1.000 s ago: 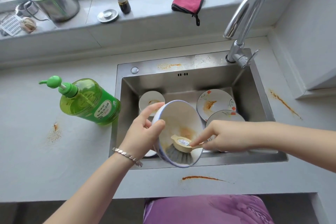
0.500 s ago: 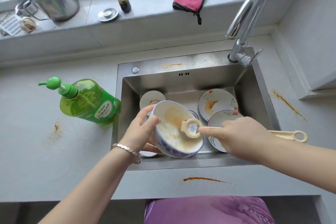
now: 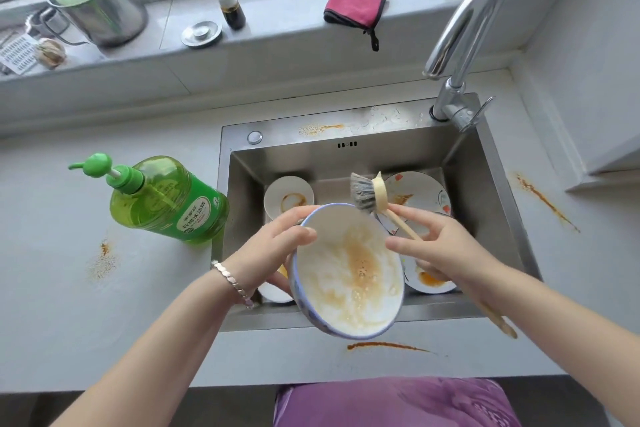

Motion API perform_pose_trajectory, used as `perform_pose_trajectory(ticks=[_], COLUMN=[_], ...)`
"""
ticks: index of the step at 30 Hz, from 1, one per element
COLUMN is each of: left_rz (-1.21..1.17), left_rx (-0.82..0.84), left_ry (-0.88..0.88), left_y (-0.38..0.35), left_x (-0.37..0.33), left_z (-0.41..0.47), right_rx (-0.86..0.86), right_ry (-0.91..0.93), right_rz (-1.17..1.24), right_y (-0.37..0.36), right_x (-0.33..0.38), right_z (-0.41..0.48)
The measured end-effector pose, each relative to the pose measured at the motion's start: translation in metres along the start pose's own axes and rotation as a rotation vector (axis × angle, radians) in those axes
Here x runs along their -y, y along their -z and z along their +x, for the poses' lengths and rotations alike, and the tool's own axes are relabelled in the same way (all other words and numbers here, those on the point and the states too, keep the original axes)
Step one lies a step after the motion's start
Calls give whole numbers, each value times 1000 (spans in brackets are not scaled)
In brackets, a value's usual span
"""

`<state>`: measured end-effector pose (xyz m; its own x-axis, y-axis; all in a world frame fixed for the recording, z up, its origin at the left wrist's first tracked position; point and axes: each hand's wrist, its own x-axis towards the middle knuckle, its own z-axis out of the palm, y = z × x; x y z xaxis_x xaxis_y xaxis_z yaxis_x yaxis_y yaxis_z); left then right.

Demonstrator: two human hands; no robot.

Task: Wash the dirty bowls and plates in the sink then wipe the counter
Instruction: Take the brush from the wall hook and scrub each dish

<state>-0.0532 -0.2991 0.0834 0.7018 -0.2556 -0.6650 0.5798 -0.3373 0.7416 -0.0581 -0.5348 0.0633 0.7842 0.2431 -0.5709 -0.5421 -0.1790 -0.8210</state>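
Head view: held by the right hand [image 3: 440, 248], the brush [image 3: 364, 196] is raised out of the smeared bowl [image 3: 348, 277] gripped by the left hand [image 3: 270, 250]; scrubbing is judged unfinished.

Left hand [image 3: 266, 253], right hand [image 3: 446, 250] close together (fingers [image 3: 410, 216] in grip)

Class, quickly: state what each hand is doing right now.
Left hand: holds the bowl by its rim.
Right hand: holds the dish brush by its handle.

Pale grey counter [image 3: 69, 322] with orange smears [image 3: 384, 346], green soap bottle [image 3: 169, 199] just left of inset steel sink [image 3: 381, 121]
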Motion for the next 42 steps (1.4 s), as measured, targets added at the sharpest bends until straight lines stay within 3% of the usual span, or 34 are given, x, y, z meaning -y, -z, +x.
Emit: perform_pose_trajectory(ticks=[7, 12, 17, 21, 28, 33, 35, 39, 41, 42], left_rz=[113, -44, -200, -268, -464, -375, -244, -1, 112, 167], left_rx=[45, -169, -322, -401, -805, -838, -785, -707, -656, -634], left_ry=[-4, -121, -315, -379, -519, -454, -403, -349, -338, -330], left_y=[11, -1, -34, -71, -91, -56, -43, -32, -33, -34], left_x=[-18, -11, 21, 41, 31, 19, 19, 18, 15, 15], left_z=[15, 15, 2, -2, 6, 1, 0, -2, -6, -7], right_rx=[-110, -251, -335, -428, -362, -385, -247, 40, 137, 224], right_ry=[88, 42, -111, -106, -101, 107, 177, 181, 138, 82], right_rz=[-1, 131, 240, 327, 364, 132, -118, -842, -880, -759], right_y=[-11, -12, -20, -31, -48, -19, -11, -17, -23, -25], right_x=[0, 1, -21, -18, -8, 4, 17, 20, 18, 18], right_z=[-1, -1, 9, 12, 4, -12, -22, -22, -20, -20])
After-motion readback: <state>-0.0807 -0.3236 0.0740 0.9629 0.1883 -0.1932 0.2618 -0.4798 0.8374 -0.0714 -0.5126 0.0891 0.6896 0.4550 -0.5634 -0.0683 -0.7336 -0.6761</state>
